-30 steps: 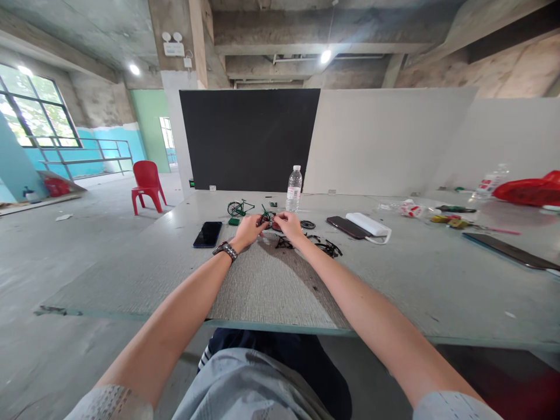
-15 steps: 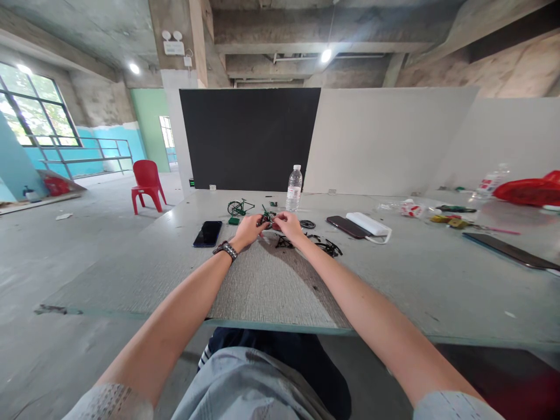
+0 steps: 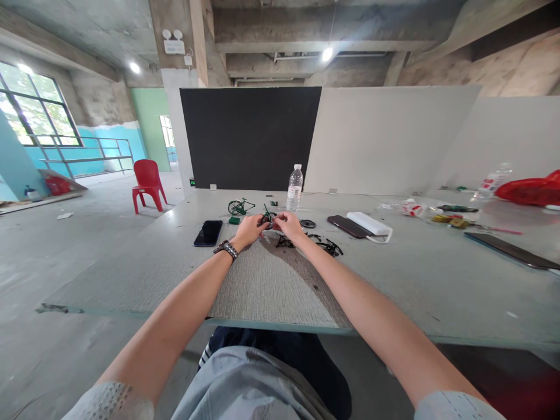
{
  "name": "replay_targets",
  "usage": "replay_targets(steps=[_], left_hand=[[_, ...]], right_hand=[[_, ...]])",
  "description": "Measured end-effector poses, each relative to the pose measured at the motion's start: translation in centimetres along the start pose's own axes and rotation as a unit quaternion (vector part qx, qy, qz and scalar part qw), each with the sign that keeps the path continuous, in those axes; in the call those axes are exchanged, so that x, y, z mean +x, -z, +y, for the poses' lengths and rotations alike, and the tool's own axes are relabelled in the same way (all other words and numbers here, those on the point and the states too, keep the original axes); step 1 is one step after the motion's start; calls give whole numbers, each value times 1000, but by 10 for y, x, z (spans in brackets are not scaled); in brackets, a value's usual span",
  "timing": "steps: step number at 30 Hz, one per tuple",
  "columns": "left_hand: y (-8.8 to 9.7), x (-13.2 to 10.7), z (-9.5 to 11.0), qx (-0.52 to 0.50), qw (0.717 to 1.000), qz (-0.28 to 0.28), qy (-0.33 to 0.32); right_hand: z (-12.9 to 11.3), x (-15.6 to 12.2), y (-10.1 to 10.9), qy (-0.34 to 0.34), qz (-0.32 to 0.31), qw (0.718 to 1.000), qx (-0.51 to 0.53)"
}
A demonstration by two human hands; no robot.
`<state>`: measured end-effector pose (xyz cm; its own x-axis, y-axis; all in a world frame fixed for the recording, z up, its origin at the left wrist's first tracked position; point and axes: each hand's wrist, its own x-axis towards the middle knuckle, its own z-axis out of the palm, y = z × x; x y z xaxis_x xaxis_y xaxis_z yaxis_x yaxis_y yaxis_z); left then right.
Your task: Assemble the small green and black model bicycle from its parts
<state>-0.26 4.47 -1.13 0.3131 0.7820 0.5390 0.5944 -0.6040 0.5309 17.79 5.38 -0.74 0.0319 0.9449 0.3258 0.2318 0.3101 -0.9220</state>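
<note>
Both my hands meet over the table around a small green and black model bicycle [image 3: 268, 217], partly hidden by fingers. My left hand [image 3: 249, 229], with a watch at the wrist, is closed on its left side. On its right side the fingers of my right hand [image 3: 287, 226] are pinched. Behind my left hand stands another green model bicycle [image 3: 238, 206], with a small green block [image 3: 234, 220] in front of it. A loose black wheel [image 3: 307, 223] lies right of my right hand. Black model parts [image 3: 329, 247] lie beside my right wrist.
A dark phone [image 3: 208, 233] lies left of my hands. Behind them stands a clear water bottle [image 3: 294, 188]. To the right are a brown phone [image 3: 350, 227], a white power bank [image 3: 368, 224], a screwdriver [image 3: 457, 208] and another dark phone [image 3: 511, 249].
Both hands stay at nearly the same spot around the model bicycle, with at most slight finger movement. The whole view has shifted very slightly.
</note>
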Motion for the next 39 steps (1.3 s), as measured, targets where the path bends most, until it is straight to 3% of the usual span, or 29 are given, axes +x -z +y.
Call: replay_targets(steps=[8,25,39], left_hand=[[2,-1,2,9,1000,-11,3],[1,0,1,-11,1000,-7,5],[-2,1,-4,-67,997,-16,32]], right_hand=[[1,2,0,-16,-21,1000,14],[4,2,-3,-34,0,998,43],[3,2,1,-14,-17,1000,5]])
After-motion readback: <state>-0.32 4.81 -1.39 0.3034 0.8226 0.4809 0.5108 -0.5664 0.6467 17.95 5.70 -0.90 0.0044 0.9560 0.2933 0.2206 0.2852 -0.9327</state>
